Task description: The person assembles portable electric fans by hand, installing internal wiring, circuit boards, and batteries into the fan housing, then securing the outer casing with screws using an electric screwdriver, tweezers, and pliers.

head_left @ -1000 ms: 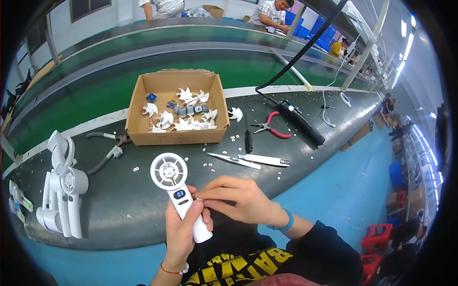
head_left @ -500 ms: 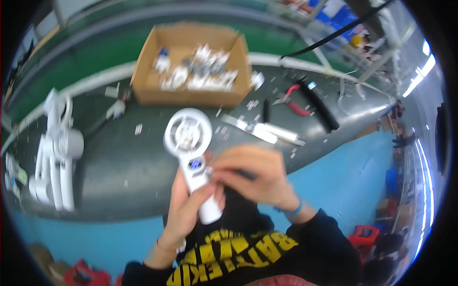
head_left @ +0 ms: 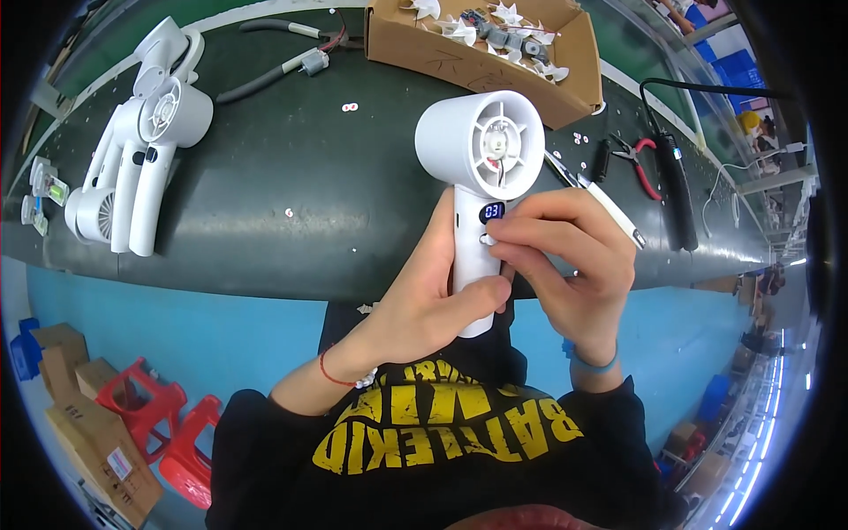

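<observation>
- A white handheld fan (head_left: 446,146) is held upright, slightly tilted, over the workbench's near edge, its round grille facing the wearer and the display (head_left: 492,212) on its handle lit.
- The left hand (head_left: 433,300) wraps the handle, fingers curled closed, thumb across the front.
- The right hand (head_left: 574,252) has thumb and fingertips pinched nearly together against the handle, just below the display; a small white piece (head_left: 488,239) shows there, though whether it is gripped I cannot tell.
- Beyond, a cardboard box (head_left: 477,75) holds white fan blades (head_left: 459,33) and grey motors (head_left: 499,39).
- Right: red-handled pliers (head_left: 652,181) beside a black cylindrical tool (head_left: 678,199).
- Left: more white fans (head_left: 152,199) stand clustered on the dark workbench (head_left: 291,159).
- Behind, red stools (head_left: 146,399) on blue flooring (head_left: 256,344).
</observation>
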Motion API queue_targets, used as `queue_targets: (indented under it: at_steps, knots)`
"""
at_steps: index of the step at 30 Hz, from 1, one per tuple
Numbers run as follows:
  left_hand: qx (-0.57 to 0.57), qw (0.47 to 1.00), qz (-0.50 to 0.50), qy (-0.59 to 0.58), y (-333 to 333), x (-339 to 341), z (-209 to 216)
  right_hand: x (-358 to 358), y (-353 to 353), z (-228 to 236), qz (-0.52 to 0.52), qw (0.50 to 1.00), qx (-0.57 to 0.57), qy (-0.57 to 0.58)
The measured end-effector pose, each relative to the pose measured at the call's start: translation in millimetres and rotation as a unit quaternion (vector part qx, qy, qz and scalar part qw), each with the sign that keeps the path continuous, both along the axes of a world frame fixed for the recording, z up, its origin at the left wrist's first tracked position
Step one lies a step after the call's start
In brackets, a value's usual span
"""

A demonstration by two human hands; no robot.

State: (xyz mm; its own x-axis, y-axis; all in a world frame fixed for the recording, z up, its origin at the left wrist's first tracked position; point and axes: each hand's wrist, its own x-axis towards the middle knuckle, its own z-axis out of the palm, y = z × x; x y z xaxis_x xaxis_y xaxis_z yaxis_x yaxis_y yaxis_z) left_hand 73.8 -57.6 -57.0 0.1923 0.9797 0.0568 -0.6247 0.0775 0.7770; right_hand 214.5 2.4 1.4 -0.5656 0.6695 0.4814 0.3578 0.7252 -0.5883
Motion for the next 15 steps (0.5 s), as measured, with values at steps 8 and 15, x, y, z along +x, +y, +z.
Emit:
queue_targets:
  at_steps: [8, 15]
  knots:
    - [0.002, 1.000, 0.015, 0.025, 1.8, 1.1, 1.0, 7.3, -1.4, -5.8, -0.002, 0.999, 0.042, -0.028]
    - [0.022, 0.999, 0.022, 0.020, 6.2, -3.7, 9.3, 5.1, 11.6, 4.4, 0.048, 0.997, -0.060, -0.002]
